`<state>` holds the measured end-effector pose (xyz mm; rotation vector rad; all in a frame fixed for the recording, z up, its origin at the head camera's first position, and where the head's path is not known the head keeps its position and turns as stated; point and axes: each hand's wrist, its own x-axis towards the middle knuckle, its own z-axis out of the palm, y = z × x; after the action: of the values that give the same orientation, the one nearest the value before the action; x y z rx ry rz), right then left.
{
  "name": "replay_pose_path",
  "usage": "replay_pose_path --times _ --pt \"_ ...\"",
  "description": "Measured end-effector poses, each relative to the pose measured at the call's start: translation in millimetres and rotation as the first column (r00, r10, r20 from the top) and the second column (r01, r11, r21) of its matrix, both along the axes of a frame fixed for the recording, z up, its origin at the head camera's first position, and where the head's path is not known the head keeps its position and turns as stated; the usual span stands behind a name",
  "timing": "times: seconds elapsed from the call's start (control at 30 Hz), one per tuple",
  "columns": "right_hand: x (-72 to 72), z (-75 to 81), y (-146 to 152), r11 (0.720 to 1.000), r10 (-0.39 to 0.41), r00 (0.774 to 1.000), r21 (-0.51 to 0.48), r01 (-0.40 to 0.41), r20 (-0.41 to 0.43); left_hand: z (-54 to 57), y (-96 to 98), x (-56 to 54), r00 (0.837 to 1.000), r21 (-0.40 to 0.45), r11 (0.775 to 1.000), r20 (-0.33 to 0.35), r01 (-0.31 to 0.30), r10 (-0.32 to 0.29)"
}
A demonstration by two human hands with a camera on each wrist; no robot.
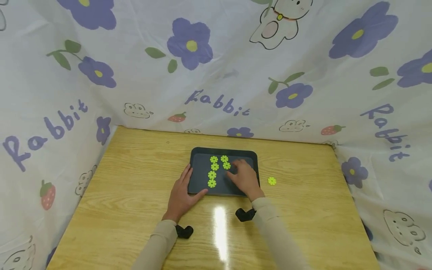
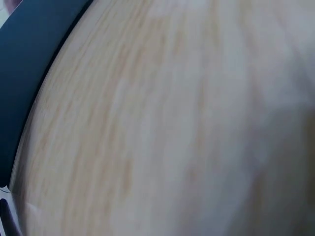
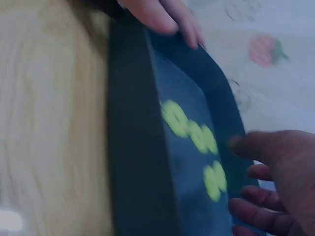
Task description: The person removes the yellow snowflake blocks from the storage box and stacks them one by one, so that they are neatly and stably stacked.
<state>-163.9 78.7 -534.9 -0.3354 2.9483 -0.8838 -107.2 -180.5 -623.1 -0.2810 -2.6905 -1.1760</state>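
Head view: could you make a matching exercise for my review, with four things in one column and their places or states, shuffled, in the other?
1. dark tray
2. left hand
3. right hand
4. lone yellow-green disc

A. on the wooden table, right of the tray
B. at the tray's near left corner
C. holds several matching discs
D. over the tray's right half

Pairs: 1-C, 2-B, 3-D, 4-A
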Motion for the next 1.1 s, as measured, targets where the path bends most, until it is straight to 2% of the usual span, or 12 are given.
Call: replay_pose_path --times 0.13,0.23,0.43,0.67,0.87,1.1 --pt "5.9 -8.3 -21 0.997 0.080 0.994 0.016 -0.082 0.070 -0.3 2.0 0.7 1.000 -0.002 1.000 -0.005 0.003 -0.003" --pt "9.9 -12.6 -33 0.994 0.105 0.990 0.031 -0.108 0.092 -0.7 3.5 0.8 1.000 -0.003 1.000 -0.013 0.007 -0.007" --pt "10.8 -20.3 -48 0.997 0.067 0.993 0.043 -0.072 0.098 2.1 5.1 0.0 1.000 0.007 1.000 -0.009 0.005 -0.005" --pt "11.2 -22.2 -58 0.997 0.018 0.995 0.074 -0.025 0.100 0.5 2.5 -3.5 1.000 -0.005 1.000 -0.015 0.003 -0.003" --pt "13.3 -24.6 -62 0.996 0.036 0.995 0.078 -0.043 0.095 1.2 1.6 -2.6 1.000 -0.006 1.000 -0.011 -0.002 0.002" --pt "15.0 -27.9 -65 0.996 0.072 0.988 0.042 -0.078 0.134 -1.1 0.2 0.3 1.000 -0.005 1.000 0.001 -0.010 0.010"
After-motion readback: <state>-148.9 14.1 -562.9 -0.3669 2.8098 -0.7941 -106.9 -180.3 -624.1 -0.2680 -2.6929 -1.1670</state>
